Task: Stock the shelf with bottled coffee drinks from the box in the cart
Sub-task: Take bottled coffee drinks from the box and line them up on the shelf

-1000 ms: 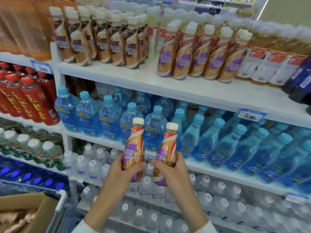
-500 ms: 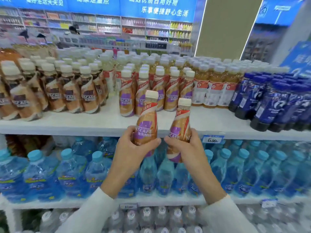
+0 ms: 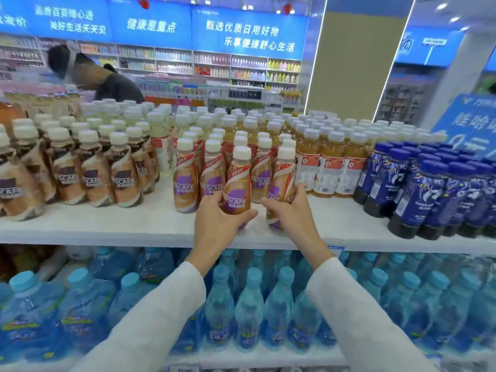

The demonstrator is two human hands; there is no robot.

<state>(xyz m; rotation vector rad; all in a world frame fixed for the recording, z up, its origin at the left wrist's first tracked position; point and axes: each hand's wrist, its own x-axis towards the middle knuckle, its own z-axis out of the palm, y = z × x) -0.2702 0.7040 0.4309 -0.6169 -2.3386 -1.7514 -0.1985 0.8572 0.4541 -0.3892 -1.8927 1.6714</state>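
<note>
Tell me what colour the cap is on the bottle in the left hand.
White, seen in the head view: cap on the coffee bottle.

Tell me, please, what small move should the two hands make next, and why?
Probably slide both bottles back and let go. The left hand and right hand each hold a coffee bottle upright at the front of the shelf, just ahead of the matching purple-label row, and bare shelf remains in front of that row.

Head-worn view, close, forward and slightly down at the shelf [image 3: 134,226]
</note>
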